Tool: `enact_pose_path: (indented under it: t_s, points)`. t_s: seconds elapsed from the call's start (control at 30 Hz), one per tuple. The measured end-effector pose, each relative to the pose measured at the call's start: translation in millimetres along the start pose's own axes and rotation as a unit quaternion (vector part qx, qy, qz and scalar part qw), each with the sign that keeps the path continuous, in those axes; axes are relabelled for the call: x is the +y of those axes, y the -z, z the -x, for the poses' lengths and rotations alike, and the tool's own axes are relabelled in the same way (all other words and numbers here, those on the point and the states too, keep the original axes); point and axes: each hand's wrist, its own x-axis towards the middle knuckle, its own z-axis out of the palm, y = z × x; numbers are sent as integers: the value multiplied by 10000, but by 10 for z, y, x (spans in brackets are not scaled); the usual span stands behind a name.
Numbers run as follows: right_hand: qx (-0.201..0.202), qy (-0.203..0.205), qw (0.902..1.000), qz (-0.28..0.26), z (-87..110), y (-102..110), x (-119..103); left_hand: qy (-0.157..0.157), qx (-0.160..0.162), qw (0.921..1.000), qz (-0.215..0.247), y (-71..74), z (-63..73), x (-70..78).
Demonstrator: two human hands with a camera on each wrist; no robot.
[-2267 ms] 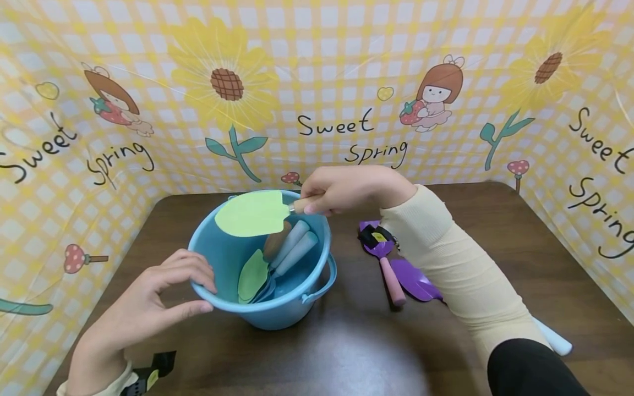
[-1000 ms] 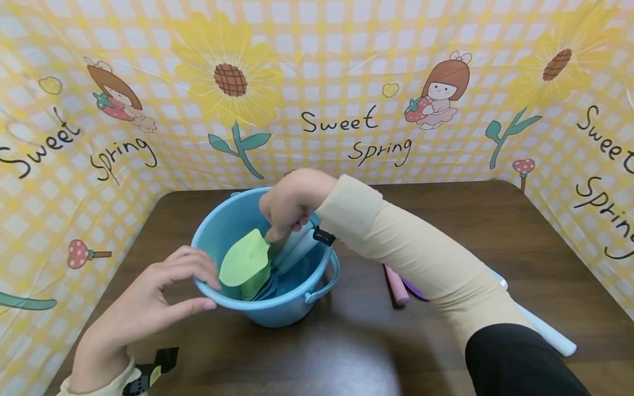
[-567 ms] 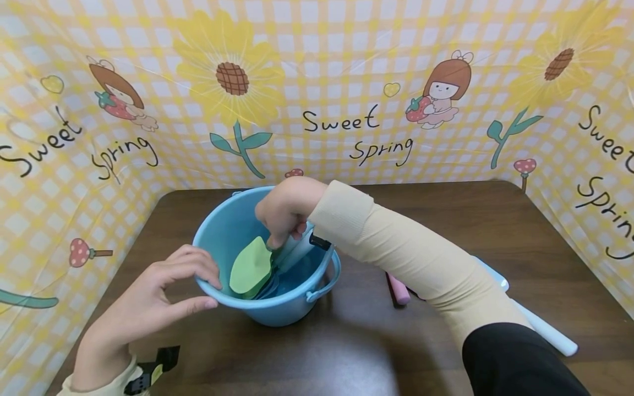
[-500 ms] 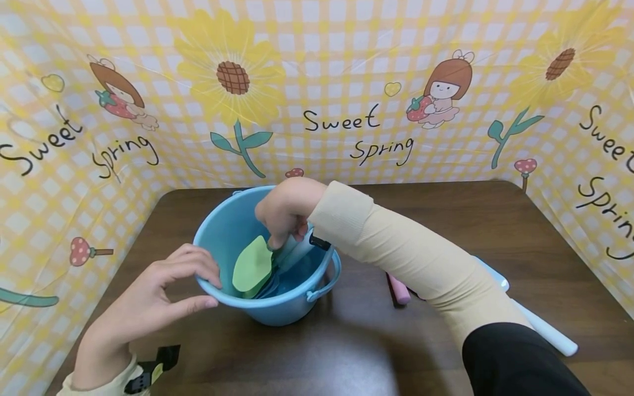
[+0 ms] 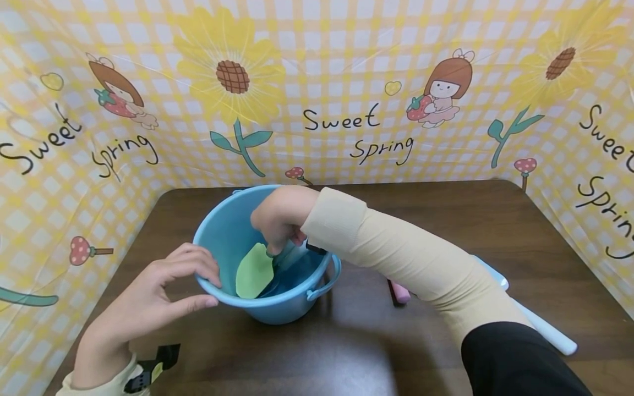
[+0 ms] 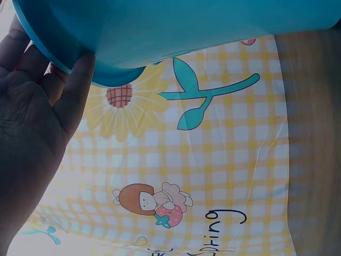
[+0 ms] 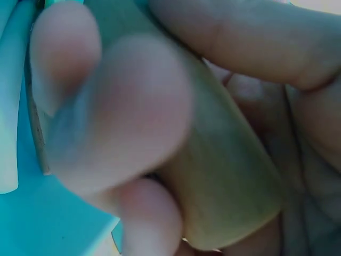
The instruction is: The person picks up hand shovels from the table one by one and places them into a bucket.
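Observation:
A blue bucket [image 5: 282, 314] stands on the table, tilted in view, with its handle hanging on the right side. My left hand [image 5: 148, 300] grips the near-left rim, thumb outside and fingers over the edge. In the left wrist view, the thumb lies against the bucket's [image 6: 186, 37] outer wall. My right hand [image 5: 279, 217] reaches inside and holds a garden trowel with a lime-green blade [image 5: 255, 273] pointing down to the left. The right wrist view shows fingers curled round its wooden handle [image 7: 229, 186]. Other tools with pale blue handles [image 7: 8, 106] lie inside, partly hidden by the hand.
Right of the bucket, a pink handle [image 5: 399, 292] sticks out from beneath my right forearm. Farther right lie a pale blue handle [image 5: 547, 330] and another light blue piece [image 5: 495, 273]. A yellow checked backdrop [image 5: 342, 66] rises behind the brown table [image 5: 421, 341].
My right hand has brought the trowel from above the bucket down inside, turning the blade downward, and has sunk slightly lower since half a second ago. The left hand keeps its hold on the rim.

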Motion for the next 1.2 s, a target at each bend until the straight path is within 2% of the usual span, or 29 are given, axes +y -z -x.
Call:
enact_pose_path:
  t_s: [0.27,0.53,0.77,1.0,1.2]
  points:
    - [-25,-59,9993,360,-62,-33,-62,-29,-4,10000,5,-10,3,-10]
    - [-96,-280,9990,349,-90,-46,-149,-27,-10,10000,16,-9,1,-13]
    - [101,-446,9977,503,-66,-45,-213,-74,4,10000,-56,2,7,-18]
    - [146,-318,9976,601,-61,-30,-200,-84,-8,10000,-48,6,5,-22]
    - [362,11,9956,863,-2,1,-116,-96,11,9999,-51,-1,11,-24]
